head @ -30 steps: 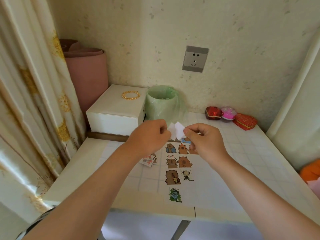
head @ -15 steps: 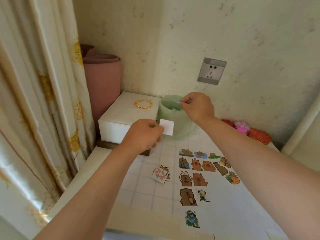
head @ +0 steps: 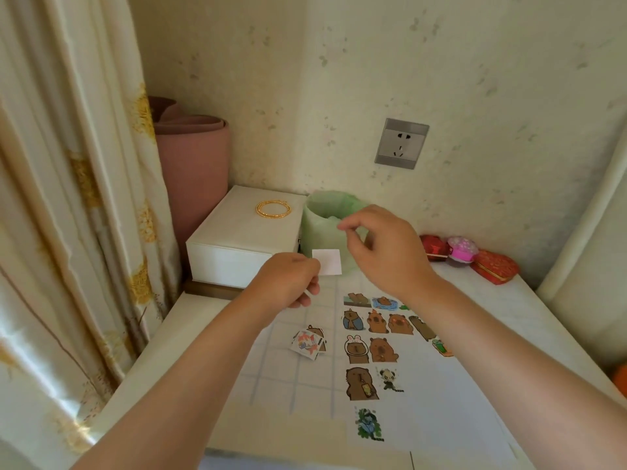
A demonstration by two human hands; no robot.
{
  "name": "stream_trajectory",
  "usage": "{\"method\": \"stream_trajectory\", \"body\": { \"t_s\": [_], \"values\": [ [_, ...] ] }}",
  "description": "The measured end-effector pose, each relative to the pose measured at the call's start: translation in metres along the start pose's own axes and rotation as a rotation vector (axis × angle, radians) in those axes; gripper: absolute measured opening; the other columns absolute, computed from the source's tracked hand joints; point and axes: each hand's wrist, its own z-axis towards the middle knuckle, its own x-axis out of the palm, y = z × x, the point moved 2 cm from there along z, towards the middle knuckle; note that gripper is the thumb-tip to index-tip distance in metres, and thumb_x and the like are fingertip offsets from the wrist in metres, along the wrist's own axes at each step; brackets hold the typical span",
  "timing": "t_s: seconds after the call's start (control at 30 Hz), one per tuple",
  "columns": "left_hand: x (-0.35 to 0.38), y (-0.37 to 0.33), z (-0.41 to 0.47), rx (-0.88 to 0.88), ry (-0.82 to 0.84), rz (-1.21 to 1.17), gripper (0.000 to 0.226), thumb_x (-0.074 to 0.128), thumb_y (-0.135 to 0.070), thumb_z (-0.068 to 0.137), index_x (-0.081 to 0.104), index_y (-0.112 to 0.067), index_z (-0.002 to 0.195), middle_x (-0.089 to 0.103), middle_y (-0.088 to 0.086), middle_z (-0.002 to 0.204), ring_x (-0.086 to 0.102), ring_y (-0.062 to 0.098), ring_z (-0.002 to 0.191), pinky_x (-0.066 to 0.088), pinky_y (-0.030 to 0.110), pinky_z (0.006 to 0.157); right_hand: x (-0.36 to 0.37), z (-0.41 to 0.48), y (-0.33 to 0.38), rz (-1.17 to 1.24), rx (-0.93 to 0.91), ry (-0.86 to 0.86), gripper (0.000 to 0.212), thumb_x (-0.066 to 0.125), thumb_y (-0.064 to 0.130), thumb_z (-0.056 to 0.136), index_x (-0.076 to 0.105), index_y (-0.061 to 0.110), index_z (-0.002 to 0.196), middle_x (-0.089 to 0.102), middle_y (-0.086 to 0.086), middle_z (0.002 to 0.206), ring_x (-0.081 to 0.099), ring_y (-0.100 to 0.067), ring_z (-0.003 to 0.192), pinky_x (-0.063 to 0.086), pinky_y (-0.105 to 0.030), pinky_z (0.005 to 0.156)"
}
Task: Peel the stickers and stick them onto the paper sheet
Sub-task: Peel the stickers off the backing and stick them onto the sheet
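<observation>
Before green-lined bin (head: 317, 232) | white square paper sticker (head: 327, 262) is pinched at its left edge by left hand (head: 288, 283) | right hand (head: 386, 252) thumb-forefinger tips are met, hold untellable.

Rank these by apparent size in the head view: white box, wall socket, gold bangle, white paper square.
1. white box
2. wall socket
3. gold bangle and white paper square: alike. The square, pinched by the left hand, sits nearer the camera, so they stay unranked.

The stickers (head: 370, 337) look like glossy printed paper on a matt white sheet (head: 441, 401). The bin (head: 322, 232) has a thin green plastic liner. The bangle (head: 273, 209) shines like gold metal.
</observation>
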Motion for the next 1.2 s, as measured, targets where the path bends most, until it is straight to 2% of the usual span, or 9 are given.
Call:
{"method": "stream_trajectory", "body": {
  "t_s": [0.13, 0.23, 0.37, 0.47, 0.57, 0.7, 0.8, 0.97, 1.2],
  "values": [
    [0.019, 0.003, -0.013, -0.109, 0.122, -0.006, 0.017, 0.047, -0.016, 0.091, 0.057, -0.011, 0.078, 0.064, -0.002, 0.061, 0.058, 0.017, 0.054, 0.045, 0.025, 0.057, -0.017, -0.052, 0.018, -0.19, -0.173, 0.095, 0.019, 0.077, 0.031, 0.082, 0.073, 0.028, 0.1, 0.062, 0.012, 0.104, 0.043, -0.001, 0.055, 0.041, -0.02, 0.054],
    [0.034, 0.006, -0.024, -0.135, 0.203, -0.013, 0.017, 0.047, -0.017, 0.09, 0.057, -0.01, 0.078, 0.063, 0.0, 0.062, 0.059, 0.019, 0.056, 0.044, 0.027, 0.056, -0.017, -0.078, 0.016, -0.293, -0.287, 0.103, 0.011, 0.081, 0.025, 0.081, 0.075, 0.024, 0.091, 0.063, 0.007, 0.094, 0.052, -0.008, 0.055, 0.04, -0.025, 0.045],
    [0.05, 0.008, -0.034, -0.142, 0.252, -0.032, 0.018, 0.048, -0.018, 0.091, 0.058, -0.01, 0.078, 0.062, 0.001, 0.064, 0.058, 0.02, 0.057, 0.044, 0.027, 0.056, -0.021, -0.098, 0.005, -0.293, -0.32, 0.068, 0.003, 0.073, 0.024, 0.087, 0.073, 0.023, 0.084, 0.061, 0.008, 0.087, 0.055, -0.012, 0.057, 0.034, -0.024, 0.044],
    [0.056, 0.012, -0.035, -0.157, 0.285, -0.026, 0.02, 0.05, -0.024, 0.093, 0.062, -0.012, 0.082, 0.063, 0.0, 0.065, 0.059, 0.02, 0.059, 0.043, 0.026, 0.058, -0.023, -0.105, -0.004, -0.301, -0.288, 0.051, 0.015, 0.06, 0.03, 0.093, 0.071, 0.023, 0.087, 0.062, 0.008, 0.088, 0.055, -0.01, 0.056, 0.04, -0.027, 0.042],
    [0.058, 0.012, -0.033, -0.184, 0.311, -0.118, 0.028, 0.047, -0.034, 0.095, 0.063, -0.012, 0.087, 0.065, 0.002, 0.072, 0.059, 0.022, 0.062, 0.042, 0.027, 0.059, -0.023, -0.11, -0.014, -0.215, -0.112, 0.054, 0.005, 0.068, 0.029, 0.092, 0.07, 0.026, 0.089, 0.061, 0.013, 0.091, 0.046, -0.003, 0.053, 0.044, -0.026, 0.046],
    [0.059, 0.009, -0.026, -0.075, 0.111, -0.102, 0.022, 0.052, -0.034, 0.097, 0.061, -0.015, 0.102, 0.071, 0.0, 0.092, 0.065, 0.021, 0.072, 0.049, 0.033, 0.066, -0.022, -0.108, -0.024, 0.277, 0.478, 0.129, 0.006, 0.07, 0.028, 0.092, 0.071, 0.03, 0.086, 0.067, 0.017, 0.081, 0.062, -0.002, 0.063, 0.046, -0.022, 0.063],
    [0.064, 0.007, -0.025, 0.033, 0.065, 0.035, 0.013, 0.057, -0.029, 0.096, 0.063, -0.019, 0.102, 0.071, -0.003, 0.096, 0.068, 0.014, 0.075, 0.051, 0.031, 0.069, -0.026, -0.107, -0.025, 0.595, 0.741, 0.196, 0.009, 0.067, 0.021, 0.094, 0.074, 0.016, 0.091, 0.064, 0.0, 0.061, 0.052, -0.008, 0.048, 0.04, -0.017, 0.051],
    [0.069, 0.006, -0.023, 0.064, 0.026, 0.066, 0.008, 0.062, -0.017, 0.093, 0.069, -0.015, 0.091, 0.072, -0.006, 0.076, 0.061, 0.01, 0.059, 0.047, 0.024, 0.059, -0.027, -0.11, -0.034, 0.693, 0.88, 0.186, 0.011, 0.07, 0.018, 0.092, 0.075, 0.01, 0.094, 0.059, 0.006, 0.05, 0.047, -0.009, 0.045, 0.03, -0.019, 0.044],
    [0.075, 0.009, -0.022, 0.079, 0.044, 0.131, 0.008, 0.063, -0.016, 0.091, 0.07, -0.012, 0.09, 0.074, 0.0, 0.079, 0.062, 0.012, 0.058, 0.046, 0.027, 0.06, -0.027, -0.111, -0.04, 0.645, 0.844, 0.175, 0.007, 0.069, 0.018, 0.093, 0.074, 0.018, 0.098, 0.068, -0.001, 0.066, 0.048, -0.015, 0.047, 0.034, -0.015, 0.04]
  ]
}}
